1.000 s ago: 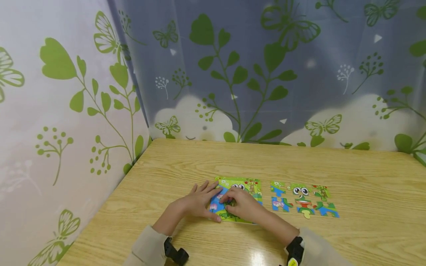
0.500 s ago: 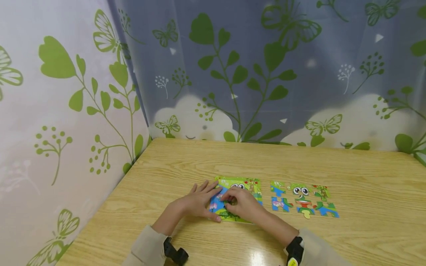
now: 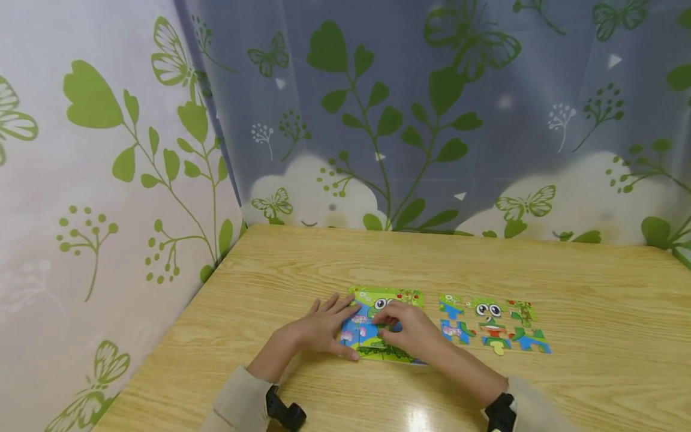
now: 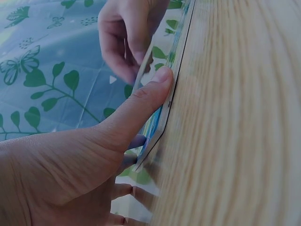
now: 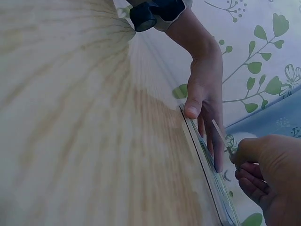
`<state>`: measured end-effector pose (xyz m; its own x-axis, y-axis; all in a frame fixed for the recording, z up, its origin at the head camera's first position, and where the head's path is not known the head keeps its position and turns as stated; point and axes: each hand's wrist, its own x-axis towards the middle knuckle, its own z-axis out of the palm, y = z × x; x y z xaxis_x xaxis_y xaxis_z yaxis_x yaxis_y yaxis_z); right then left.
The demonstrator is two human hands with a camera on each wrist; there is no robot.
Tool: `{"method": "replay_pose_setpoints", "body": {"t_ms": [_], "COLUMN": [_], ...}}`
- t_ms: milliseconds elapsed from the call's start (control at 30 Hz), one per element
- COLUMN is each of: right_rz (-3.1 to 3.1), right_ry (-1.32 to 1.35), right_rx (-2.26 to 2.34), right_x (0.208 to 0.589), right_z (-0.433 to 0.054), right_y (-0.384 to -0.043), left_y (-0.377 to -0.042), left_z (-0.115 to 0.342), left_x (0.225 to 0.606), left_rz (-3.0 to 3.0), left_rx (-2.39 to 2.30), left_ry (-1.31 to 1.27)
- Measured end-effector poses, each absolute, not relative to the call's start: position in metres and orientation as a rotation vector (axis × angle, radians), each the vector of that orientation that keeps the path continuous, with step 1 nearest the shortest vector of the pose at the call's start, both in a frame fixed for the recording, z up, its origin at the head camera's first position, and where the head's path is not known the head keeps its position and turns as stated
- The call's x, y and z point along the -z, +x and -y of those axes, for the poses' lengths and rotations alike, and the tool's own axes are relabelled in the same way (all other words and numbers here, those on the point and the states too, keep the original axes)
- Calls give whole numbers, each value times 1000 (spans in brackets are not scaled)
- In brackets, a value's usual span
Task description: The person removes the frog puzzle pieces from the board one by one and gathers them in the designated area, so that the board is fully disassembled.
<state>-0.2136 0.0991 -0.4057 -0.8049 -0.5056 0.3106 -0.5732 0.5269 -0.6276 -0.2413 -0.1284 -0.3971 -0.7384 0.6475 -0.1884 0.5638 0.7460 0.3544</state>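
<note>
A frog jigsaw board (image 3: 402,355) lies on the table in front of me. My left hand (image 3: 324,329) is spread over its left side with straight fingers, the thumb at the board's front edge. My right hand (image 3: 410,329) is over the middle of the board, thumb and fingers pinching a thin puzzle piece. In the right wrist view this piece (image 5: 222,135) stands tilted, edge-on, above the board; its printed face is mostly hidden there. The left wrist view shows my left thumb (image 4: 162,75) pressed at the board's edge.
Right of the board, several loose puzzle pieces lie in two rows, among them one with frog eyes (image 3: 488,309) and one with a red mouth (image 3: 492,330). The wooden table (image 3: 302,258) meets a patterned cloth (image 3: 345,120) behind and another at the left.
My right hand has shifted a little to the right, raising the pinched puzzle piece at a tilt from the board. My left hand has stayed in place.
</note>
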Motion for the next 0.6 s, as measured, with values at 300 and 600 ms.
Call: {"method": "replay_pose_setpoints", "body": {"t_ms": [300, 600], "right_rz": [2673, 2597], "right_ry": [873, 858], "right_rx": [-1147, -1075], "right_x": [397, 397], "right_z": [-140, -181], "right_y": [-199, -181], "left_y": [-241, -241], "left_z": [128, 128], "left_x": [396, 396], "left_rz": [-2635, -2634], "left_rx": [-398, -409], "left_ry": [933, 935]}}
